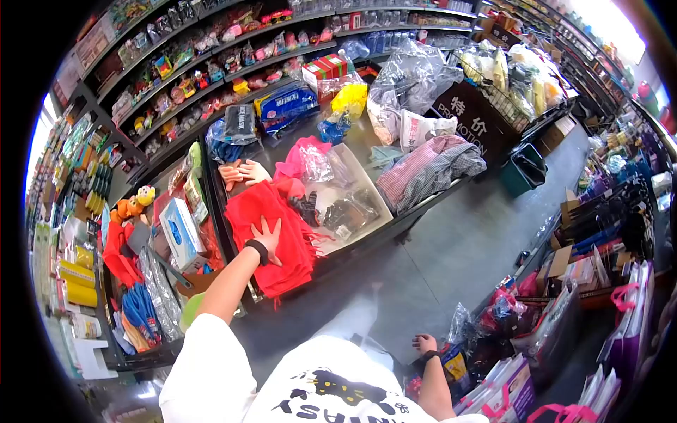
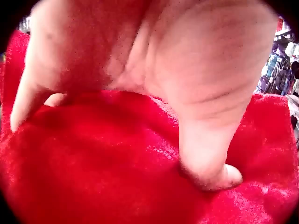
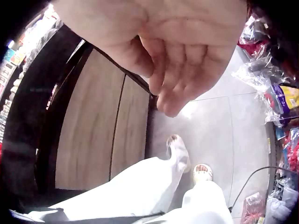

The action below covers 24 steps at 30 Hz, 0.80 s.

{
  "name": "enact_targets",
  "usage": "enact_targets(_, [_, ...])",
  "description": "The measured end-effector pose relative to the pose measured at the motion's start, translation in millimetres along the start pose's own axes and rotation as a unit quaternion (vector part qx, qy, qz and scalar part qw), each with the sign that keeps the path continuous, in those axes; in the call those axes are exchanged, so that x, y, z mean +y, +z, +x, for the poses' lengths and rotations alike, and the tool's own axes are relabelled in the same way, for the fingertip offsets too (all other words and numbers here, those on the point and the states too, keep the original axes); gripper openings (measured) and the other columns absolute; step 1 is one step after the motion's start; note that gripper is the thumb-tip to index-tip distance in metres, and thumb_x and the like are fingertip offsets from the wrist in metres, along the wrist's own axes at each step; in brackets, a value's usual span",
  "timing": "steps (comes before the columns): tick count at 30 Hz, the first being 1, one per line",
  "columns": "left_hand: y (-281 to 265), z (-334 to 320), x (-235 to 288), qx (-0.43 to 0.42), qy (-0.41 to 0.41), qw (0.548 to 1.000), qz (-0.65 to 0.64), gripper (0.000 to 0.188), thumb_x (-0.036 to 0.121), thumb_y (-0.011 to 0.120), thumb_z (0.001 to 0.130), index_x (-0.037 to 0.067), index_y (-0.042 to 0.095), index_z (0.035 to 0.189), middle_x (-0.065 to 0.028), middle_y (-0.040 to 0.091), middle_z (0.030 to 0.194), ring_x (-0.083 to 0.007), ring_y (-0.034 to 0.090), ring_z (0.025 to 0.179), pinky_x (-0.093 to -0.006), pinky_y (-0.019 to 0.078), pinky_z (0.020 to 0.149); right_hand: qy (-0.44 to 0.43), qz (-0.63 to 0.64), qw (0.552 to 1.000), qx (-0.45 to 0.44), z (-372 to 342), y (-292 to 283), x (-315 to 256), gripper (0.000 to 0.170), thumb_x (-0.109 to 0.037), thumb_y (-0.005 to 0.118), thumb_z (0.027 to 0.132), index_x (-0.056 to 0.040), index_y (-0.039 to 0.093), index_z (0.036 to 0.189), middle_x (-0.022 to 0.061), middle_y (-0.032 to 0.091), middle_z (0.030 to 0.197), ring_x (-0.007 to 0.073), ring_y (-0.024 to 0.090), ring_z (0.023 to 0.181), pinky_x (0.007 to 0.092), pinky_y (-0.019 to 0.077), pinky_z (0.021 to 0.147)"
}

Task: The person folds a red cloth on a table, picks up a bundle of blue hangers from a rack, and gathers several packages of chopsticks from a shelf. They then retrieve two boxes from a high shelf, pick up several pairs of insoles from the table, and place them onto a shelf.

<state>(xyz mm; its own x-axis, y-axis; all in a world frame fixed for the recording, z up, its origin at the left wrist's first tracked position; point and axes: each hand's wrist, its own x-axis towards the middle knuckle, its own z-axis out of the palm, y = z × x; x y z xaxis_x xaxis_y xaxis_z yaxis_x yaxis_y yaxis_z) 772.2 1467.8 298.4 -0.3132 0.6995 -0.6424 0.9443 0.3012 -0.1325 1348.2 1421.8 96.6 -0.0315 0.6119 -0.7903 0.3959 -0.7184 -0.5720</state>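
Note:
A folded red scarf [image 1: 250, 206] with fringe along its edge lies at the near left corner of the display table. My left hand [image 1: 266, 241] rests on top of it with fingers spread. In the left wrist view the thumb [image 2: 205, 161] and fingertips press into the soft red pile, and the palm arches above it. Down by my right side hangs my right hand [image 1: 424, 343], holding nothing. Its fingers [image 3: 175, 93] are loosely curled in the right wrist view, over the floor.
Beside the scarf sits a white tray [image 1: 381, 206] with bagged goods. Checked cloth [image 1: 434, 169] lies right of it, mannequin hands [image 1: 252, 172] behind the scarf. A bin with a blue-white box [image 1: 182, 234] stands left. Bagged goods [image 1: 504, 310] line the aisle's right side.

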Motion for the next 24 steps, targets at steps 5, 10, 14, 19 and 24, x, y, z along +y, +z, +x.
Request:
enact_targets(5, [10.9,6.9,-4.4,0.027,-0.022,0.997,-0.068,0.136,0.036,0.083,0.039,0.022,-0.016,0.131,-0.0261,-0.024,0.131,-0.0555,-0.007,0.117,-0.0684,0.0263,0.082,0.010,0.016,1.000,0.001,14.6,-17.4,-33.3,0.022,-0.010,0.040,0.081,-0.0018,0.055,0.096,0.0095,0.062,0.081,0.0185,0.060,0.065,0.0258,0.0434,0.054])
enact_targets(10, [-21.8,-12.7,19.7,-0.016,-0.101,0.992,-0.072,0.134,0.029,0.084,0.038,0.026,-0.011,0.132,-0.0224,-0.023,0.133,-0.0510,-0.004,0.121,-0.0679,0.0264,0.083,0.013,-0.022,1.000,-0.002,50.2,-63.9,-64.8,0.023,-0.007,0.038,0.081,-0.0024,0.055,0.096,0.0104,0.062,0.081,0.0188,0.061,0.067,0.0267,0.0451,0.054])
enact_targets(14, [-38.5,-18.7,24.8,-0.022,-0.131,0.987,-0.092,0.132,0.022,0.085,0.034,0.027,-0.003,0.133,-0.0169,-0.015,0.137,-0.0468,0.002,0.123,-0.0651,0.0230,0.088,0.011,-0.052,0.998,-0.016,68.9,-104.4,-107.6,0.023,-0.009,0.039,0.081,-0.0023,0.055,0.097,0.0111,0.062,0.083,0.0186,0.061,0.067,0.0265,0.0453,0.054])
enact_targets(19, [-100.2,-54.8,64.6,0.104,-0.194,0.974,-0.056,0.070,0.017,0.071,0.057,0.016,0.040,0.120,-0.0141,0.028,0.131,-0.0359,0.023,0.122,-0.0599,0.0238,0.092,-0.013,-0.098,0.995,-0.006,107.9,-145.2,-171.5,0.023,-0.009,0.040,0.080,0.0008,0.055,0.096,0.0117,0.062,0.082,0.0189,0.061,0.068,0.0272,0.0457,0.056])
enact_targets(24, [-168.0,-39.6,109.7,0.289,-0.034,0.955,-0.064,0.038,0.002,0.053,0.066,0.011,0.052,0.103,-0.0093,0.044,0.116,-0.0290,0.037,0.112,-0.0490,0.0308,0.092,-0.079,-0.072,0.994,0.017,128.9,-150.9,-233.7,0.022,-0.009,0.040,0.081,0.0008,0.054,0.096,0.0106,0.062,0.083,0.0186,0.061,0.067,0.0273,0.0453,0.058])
